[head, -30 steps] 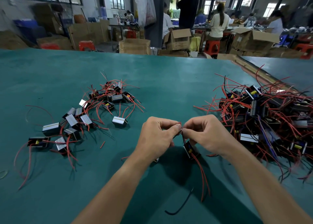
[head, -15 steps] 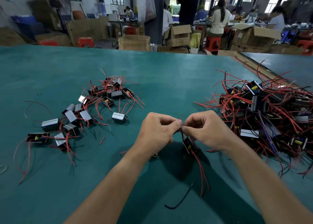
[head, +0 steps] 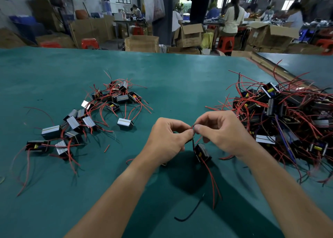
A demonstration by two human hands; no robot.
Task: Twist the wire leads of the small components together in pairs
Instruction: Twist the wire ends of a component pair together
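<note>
Green worktop [head: 162, 72], centre: left hand [head: 167, 142] and right hand [head: 225, 131] pinch red wire leads [head: 192, 127] of a hanging small transformer [head: 202, 152] between closed fingers [head: 187, 133] to twist them, unworked heap [head: 288, 115] at three o'clock.

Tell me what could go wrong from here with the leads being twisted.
1. The left hand and right hand pinch only the red lead tips. The component appears to hang beneath them, so its weight might pull the tips from the grip.
2. Its long red leads and a black lead trail over the table and might snag as the hands turn.
</note>
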